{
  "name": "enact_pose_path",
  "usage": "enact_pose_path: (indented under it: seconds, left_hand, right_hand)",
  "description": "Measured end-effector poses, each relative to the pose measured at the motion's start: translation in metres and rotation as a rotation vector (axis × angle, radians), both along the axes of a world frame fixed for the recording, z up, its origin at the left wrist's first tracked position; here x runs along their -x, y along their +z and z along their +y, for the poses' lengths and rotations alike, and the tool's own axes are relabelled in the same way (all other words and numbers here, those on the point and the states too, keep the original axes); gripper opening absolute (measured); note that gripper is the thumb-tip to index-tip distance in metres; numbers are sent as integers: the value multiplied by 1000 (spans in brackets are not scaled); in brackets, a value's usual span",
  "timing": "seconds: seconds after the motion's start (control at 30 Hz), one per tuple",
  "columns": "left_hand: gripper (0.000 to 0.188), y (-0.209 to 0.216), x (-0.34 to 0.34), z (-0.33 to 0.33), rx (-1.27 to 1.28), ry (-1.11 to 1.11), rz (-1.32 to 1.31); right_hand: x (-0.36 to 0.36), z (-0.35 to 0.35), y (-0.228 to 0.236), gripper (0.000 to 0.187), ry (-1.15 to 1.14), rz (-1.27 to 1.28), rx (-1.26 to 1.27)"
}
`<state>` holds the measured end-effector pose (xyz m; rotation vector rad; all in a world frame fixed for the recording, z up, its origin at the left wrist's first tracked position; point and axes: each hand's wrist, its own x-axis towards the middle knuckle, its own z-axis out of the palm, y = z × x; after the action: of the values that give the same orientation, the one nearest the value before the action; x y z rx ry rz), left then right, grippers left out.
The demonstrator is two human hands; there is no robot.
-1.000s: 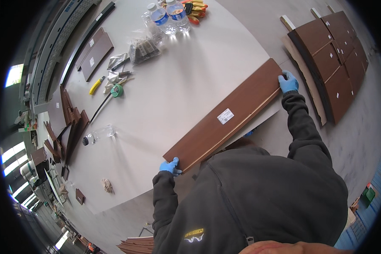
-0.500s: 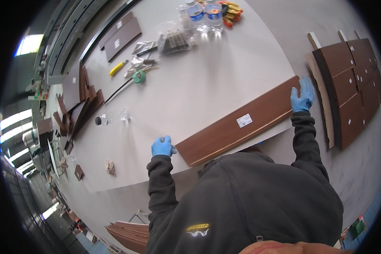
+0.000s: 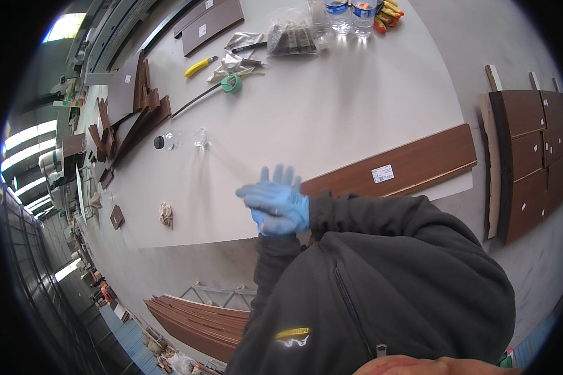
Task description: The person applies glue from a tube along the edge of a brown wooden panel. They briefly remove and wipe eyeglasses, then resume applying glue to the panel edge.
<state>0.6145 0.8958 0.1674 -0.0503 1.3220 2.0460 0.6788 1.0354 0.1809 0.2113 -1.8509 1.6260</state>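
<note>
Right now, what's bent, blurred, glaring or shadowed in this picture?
Head view: the right edge of the table bows under fisheye distortion; right hand and left hand look slightly blurred; windows at far left glare white; soft shadows fall below the upright bottles.

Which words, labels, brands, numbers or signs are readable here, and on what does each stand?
White label on the brown board: too small to read.
Blue labels on two clear bottles: too small.
White stickers on the brown panels: too small.
Yellow mark on the dark jacket: lettering, not copied here.
</note>
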Motion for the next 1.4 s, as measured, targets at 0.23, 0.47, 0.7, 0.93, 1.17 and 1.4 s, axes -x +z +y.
enact_pose_path:
  seconds: [0.23,0.47,0.7,0.93,1.17,1.4]
  left_hand:
    - [48,15,52,90,373,-134,480]
    - [32,-65,202,230,814,-376,2181]
    - [30,-143,296,325,1002,-710,2373]
    - [12,-146,305,351,567,-434,2491]
    - [25,-114,288,357,1318,-909,2140]
    - [16,-123,308,350,1143,-721,2169]
  right_hand:
    - [-18,101,-97,42,-574,-551,-228]
    - [-45,139,-144,44,-512,-573,-519]
    - [-47,130,-178,48,-639,-488,-557]
    - [-43,126,-185,34,-744,-400,-623]
    - [-43,114,-170,34,-720,-508,-561]
    - [-45,106,-146,31,-600,-758,-311]
